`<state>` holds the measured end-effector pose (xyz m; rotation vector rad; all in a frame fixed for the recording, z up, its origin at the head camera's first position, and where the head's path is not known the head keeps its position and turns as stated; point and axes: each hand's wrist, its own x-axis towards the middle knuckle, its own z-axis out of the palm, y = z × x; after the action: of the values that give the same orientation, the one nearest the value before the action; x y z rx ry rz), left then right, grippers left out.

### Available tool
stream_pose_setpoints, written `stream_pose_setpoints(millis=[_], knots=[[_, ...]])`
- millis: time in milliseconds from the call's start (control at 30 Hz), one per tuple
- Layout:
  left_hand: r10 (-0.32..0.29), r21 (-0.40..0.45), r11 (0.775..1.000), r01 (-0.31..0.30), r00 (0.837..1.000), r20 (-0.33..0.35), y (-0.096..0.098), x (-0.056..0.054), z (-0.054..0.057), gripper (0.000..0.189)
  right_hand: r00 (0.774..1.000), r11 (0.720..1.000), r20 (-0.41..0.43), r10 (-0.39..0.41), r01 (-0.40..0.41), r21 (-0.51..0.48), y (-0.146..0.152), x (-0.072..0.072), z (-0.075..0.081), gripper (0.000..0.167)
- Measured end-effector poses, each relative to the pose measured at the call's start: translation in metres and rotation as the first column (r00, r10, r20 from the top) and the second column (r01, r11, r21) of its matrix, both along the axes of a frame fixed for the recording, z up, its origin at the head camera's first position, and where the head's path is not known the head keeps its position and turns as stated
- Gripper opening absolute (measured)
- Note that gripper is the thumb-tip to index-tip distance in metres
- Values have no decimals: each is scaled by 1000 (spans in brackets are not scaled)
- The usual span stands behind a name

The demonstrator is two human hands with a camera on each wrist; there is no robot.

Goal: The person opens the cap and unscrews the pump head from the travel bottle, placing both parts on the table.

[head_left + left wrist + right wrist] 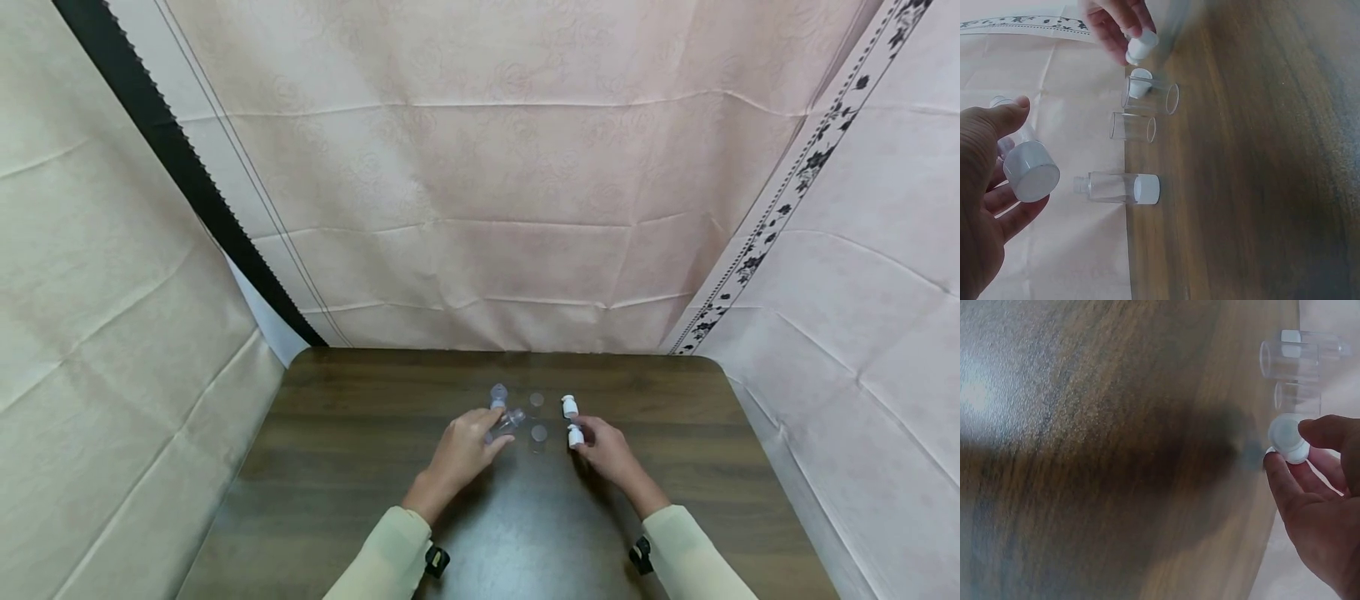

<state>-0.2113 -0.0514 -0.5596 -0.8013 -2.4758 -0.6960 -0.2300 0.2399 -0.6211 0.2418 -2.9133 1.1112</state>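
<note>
My left hand [467,447] grips a clear bottle with a white base [1032,172], held tilted above the table. Its threaded neck leans to the right in the head view. Between the fingers and thumb of my right hand [606,450] is a white pump top [1289,437], raised off the table. A second white pump top [569,407] stands just beyond that hand. Another clear bottle with a white base [1113,187] stands upright near my left hand. Two clear cylindrical covers, a larger cover [1150,95] and a smaller cover [1134,127], stand between the hands.
The brown wooden table [360,467] has rounded far corners. A pale cloth [480,208] hangs behind its far edge, with more cloth on both sides. Dark bands [435,560] show at the wrists.
</note>
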Motion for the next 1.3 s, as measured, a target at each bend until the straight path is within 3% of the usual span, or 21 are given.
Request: stream_pose_setpoints(millis=[600,1100,1300], knots=[[25,-7,1000,-25,1000,-12,-3,-1,1,44,988,998,150,-48,42,43,1,5,-5,43],[33,48,998,-31,999,-28,-4,-5,1,46,984,998,167,-57,58,2,-1,7,-4,44],[30,97,995,-31,999,13,-5,-9,-4,43,989,998,140,-58,57,11,0,8,-2,41]])
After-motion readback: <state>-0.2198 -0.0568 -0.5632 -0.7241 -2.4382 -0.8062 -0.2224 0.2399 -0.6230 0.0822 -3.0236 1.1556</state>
